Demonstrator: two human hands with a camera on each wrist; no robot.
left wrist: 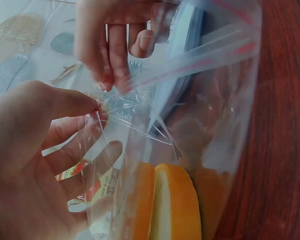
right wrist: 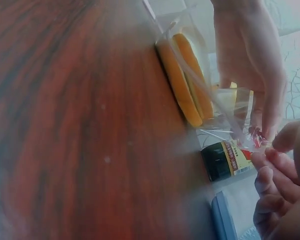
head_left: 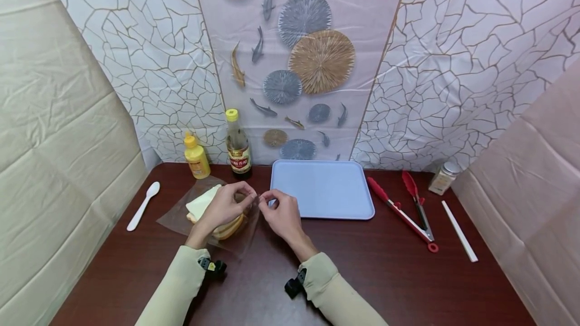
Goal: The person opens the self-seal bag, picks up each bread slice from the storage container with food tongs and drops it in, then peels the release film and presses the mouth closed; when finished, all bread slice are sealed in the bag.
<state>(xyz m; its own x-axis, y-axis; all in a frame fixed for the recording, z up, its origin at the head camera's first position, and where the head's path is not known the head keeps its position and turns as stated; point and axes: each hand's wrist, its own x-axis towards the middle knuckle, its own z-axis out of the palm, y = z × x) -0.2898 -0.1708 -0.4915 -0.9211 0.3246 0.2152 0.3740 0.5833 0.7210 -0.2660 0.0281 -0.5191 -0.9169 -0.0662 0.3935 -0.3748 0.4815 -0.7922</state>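
A clear zip bag [head_left: 178,210] lies on the table with slices of bread [head_left: 228,228] inside; in the left wrist view their orange-brown crust [left wrist: 177,200] shows through the film. A white square piece [head_left: 202,202] sits over the bread. My left hand [head_left: 226,205] pinches the bag's edge between thumb and forefinger, its other fingers spread behind the film. Close beside it, my right hand [head_left: 282,214] pinches the same corner with thumb and fingertips. The bag's seal strip [left wrist: 200,65] with red marks runs off from the fingertips.
Behind the bag stand a yellow squeeze bottle [head_left: 197,157] and a dark sauce bottle [head_left: 238,147]. A light blue tray [head_left: 322,190] lies right of the hands. Further right are red-tipped tongs [head_left: 408,215], a white stick [head_left: 459,231] and a shaker [head_left: 445,177]. At left lies a white spoon [head_left: 143,206].
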